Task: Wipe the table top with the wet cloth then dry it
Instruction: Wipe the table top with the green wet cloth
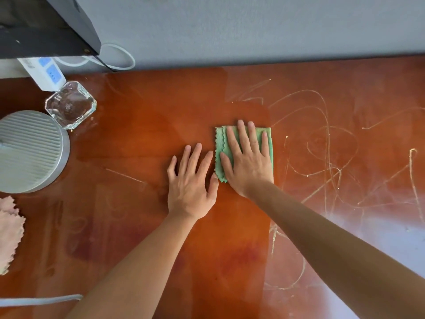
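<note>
A folded green cloth (pixel 220 146) lies on the glossy orange-brown table top (pixel 142 125), near its middle. My right hand (pixel 247 160) presses flat on the cloth with straight, spread fingers and covers most of it. Just left of the cloth, my left hand (pixel 190 180) rests flat on the bare table, thumb close to the cloth's edge. The table left of the cloth looks darker and smooth; to the right it carries pale looping streaks (pixel 322 139). A pink cloth (pixel 9 229) lies at the left edge, partly cut off.
At the left stand a round grey ribbed device (pixel 30 150) and a clear glass dish (pixel 71 104). Behind them are a white remote (pixel 43 72), a white cable (pixel 119 56) and a dark box. A grey wall runs along the table's far edge.
</note>
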